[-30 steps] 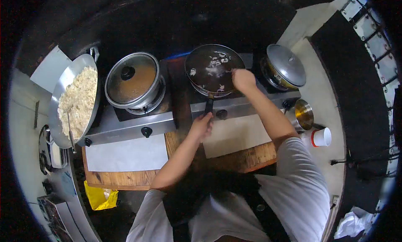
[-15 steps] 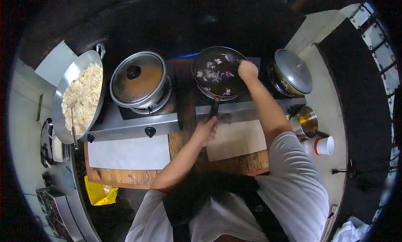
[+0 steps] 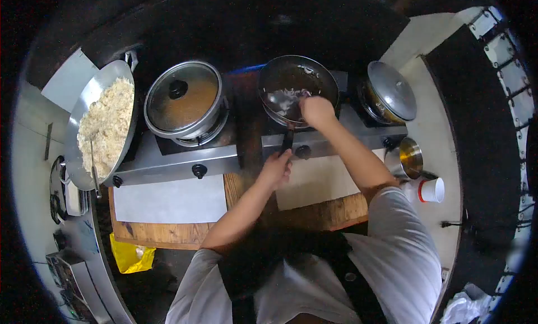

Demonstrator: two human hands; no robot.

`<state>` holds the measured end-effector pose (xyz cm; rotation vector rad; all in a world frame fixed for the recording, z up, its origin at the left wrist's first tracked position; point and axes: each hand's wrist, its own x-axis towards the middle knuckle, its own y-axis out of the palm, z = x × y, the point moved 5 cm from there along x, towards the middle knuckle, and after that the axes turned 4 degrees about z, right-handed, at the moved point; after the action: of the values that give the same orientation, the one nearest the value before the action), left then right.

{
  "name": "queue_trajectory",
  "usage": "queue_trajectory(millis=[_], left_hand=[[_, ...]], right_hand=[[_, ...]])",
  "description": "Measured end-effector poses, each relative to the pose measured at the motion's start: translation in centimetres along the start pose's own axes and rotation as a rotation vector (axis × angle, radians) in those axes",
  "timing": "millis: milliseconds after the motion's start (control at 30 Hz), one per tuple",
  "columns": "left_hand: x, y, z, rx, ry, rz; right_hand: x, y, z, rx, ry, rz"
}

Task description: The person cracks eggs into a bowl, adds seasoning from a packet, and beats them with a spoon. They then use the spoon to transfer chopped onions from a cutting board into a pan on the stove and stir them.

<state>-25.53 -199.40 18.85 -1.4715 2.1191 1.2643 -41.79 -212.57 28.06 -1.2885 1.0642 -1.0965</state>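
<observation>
My left hand (image 3: 276, 170) is wrapped round the black handle of a dark frying pan (image 3: 288, 66) that sits over a burner. Pale and purplish pieces, looking like sliced onion (image 3: 291, 94), lie in shiny liquid on the pan's bottom. Over the pan's lower right part, my right hand (image 3: 318, 112) is closed with the knuckles up. Whatever its fingers grip is hidden beneath the hand. A greyish smear in the pan beside it is too blurred to name.
Left of the pan stands a glass-lidded pot (image 3: 185, 94), then a wide metal wok (image 3: 84, 122) heaped with a pale crumbly food and a spoon. To the right are a lidded pot (image 3: 392, 91), a steel pot (image 3: 412, 157) with yellow liquid and a white cup (image 3: 432, 190).
My right hand has moved left and down from the pan's right rim to over its lower part. Onion-like pieces have shifted in the pan. My left hand keeps the handle.
</observation>
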Motion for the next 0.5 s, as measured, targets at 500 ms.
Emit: queue_trajectory(millis=[500], left_hand=[[0.8, -0.7, 0.4, -0.013, 0.016, 0.069]], right_hand=[[-5.9, -2.2, -3.8, 0.136, 0.061, -0.017]])
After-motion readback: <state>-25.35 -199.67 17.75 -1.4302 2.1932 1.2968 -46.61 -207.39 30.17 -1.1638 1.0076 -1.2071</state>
